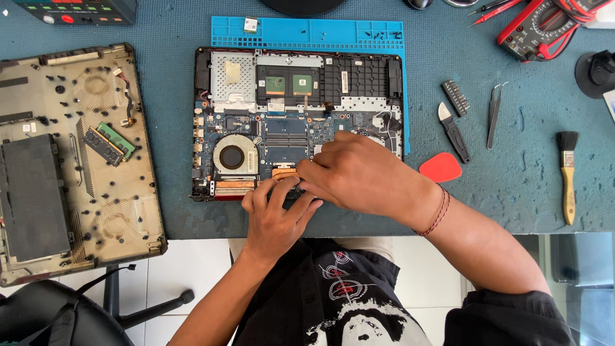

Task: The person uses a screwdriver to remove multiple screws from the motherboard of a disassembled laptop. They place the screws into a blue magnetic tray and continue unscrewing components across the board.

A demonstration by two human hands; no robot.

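Two hands worked at the near edge of an opened laptop

A small dark part (289,190) is pinched by the curled left hand (277,214) and covered by the closed fingers of the right hand (359,174), at centre frame over the laptop (298,96). A red pick (441,168) lies just right; the removed bottom cover (70,160) is laid at left on the surface (512,186).

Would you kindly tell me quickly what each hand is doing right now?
Left hand: fingers curled on a small dark part at the laptop's front edge.
Right hand: closed, fingertips at the same spot; what it holds cannot be told.
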